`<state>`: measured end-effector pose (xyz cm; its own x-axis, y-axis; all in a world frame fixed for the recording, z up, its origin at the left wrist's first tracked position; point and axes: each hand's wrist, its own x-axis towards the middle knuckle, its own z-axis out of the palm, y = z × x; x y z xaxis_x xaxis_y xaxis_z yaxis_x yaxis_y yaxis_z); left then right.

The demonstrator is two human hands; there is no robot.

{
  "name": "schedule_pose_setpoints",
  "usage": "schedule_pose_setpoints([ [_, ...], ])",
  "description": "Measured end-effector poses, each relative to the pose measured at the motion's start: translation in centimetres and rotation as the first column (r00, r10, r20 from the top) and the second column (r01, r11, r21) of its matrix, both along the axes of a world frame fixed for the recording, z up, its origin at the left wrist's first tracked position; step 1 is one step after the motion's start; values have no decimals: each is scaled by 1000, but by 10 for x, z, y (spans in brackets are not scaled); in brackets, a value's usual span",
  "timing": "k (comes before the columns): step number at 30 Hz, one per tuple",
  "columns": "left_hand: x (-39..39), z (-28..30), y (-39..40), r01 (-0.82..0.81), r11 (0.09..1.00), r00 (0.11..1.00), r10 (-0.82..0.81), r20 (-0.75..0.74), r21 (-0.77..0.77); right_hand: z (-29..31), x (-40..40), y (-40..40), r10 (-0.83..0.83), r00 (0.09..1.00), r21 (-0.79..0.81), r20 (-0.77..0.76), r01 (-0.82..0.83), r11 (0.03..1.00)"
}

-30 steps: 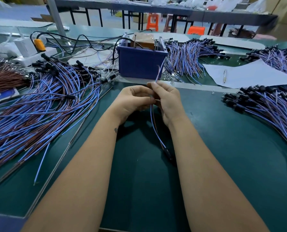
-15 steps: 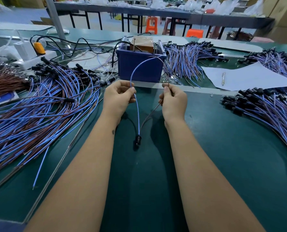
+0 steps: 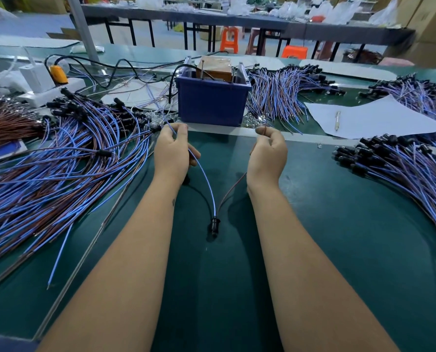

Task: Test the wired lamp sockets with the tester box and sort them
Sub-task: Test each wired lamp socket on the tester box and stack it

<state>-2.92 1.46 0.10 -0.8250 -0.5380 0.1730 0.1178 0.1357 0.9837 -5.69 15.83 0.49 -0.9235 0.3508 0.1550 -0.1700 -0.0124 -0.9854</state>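
The left hand (image 3: 172, 152) pinches the thin blue wire (image 3: 206, 184), the right hand (image 3: 269, 154) the brown wire (image 3: 233, 186); the blue plastic tester box (image 3: 212, 104) sits just beyond both, a bit nearer the left fingers (image 3: 180, 129).

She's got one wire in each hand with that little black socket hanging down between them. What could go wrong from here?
Two things, probably. The left hand pinches the blue wire and the right hand the brown wire, both near their ends, so one could slip free before reaching the tester box. The socket dangles low and may drag on the green mat or snag the wire pile on the left.
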Motion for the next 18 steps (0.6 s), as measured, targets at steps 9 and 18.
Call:
schedule_pose_setpoints([
  [9, -4, -4, -7, -146, 980, 983, 159, 95, -133, -2, -2, 0, -21, 999, 6, 38, 21, 1000],
  [18, 0, -3, -4, -148, 947, 979, 182, 95, -286, -5, -7, 5, -76, 997, -46, 18, 77, 996],
])
